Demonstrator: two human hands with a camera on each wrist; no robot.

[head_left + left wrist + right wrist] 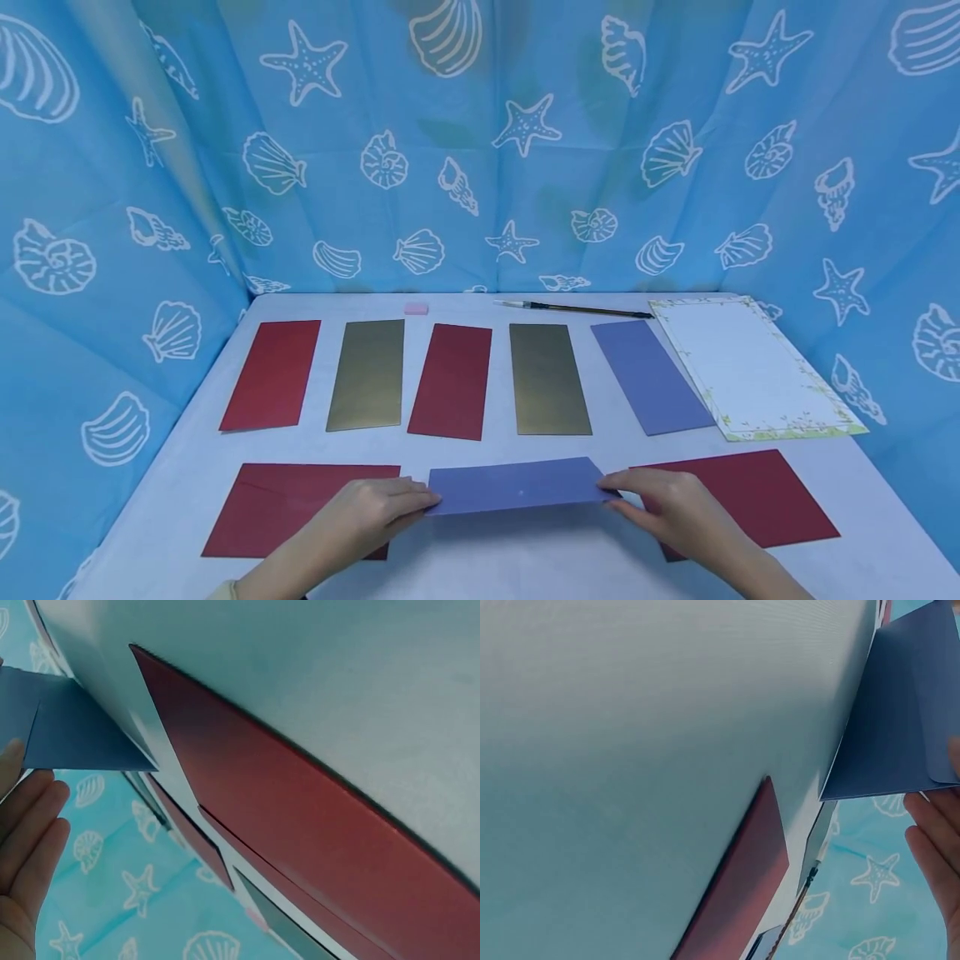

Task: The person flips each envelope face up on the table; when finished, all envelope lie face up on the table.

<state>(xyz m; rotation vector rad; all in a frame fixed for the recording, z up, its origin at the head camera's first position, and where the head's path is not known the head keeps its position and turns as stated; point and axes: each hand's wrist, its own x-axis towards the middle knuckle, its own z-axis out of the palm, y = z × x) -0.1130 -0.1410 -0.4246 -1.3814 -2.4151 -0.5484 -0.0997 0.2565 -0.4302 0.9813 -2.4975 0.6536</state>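
Note:
A purple envelope [517, 485] is held sideways above the front middle of the table, tilted. My left hand [375, 507] pinches its left end between thumb and fingers, and my right hand [670, 497] pinches the right end. A flap edge shows on the underside of the envelope [885, 720] in the right wrist view. Beneath my left forearm lies a red envelope [281, 504]; another red envelope [750, 496] lies partly behind my right hand. In the left wrist view, the fingers [30, 832] touch the envelope's edge.
Across the table's middle lie a bright red envelope [272, 375], a gold one [367, 375], a dark red one [452, 382], a second gold one [551, 379] and a purple one [652, 377]. Bordered paper [757, 367] lies right; a brush [577, 309] and pink eraser [416, 308] behind.

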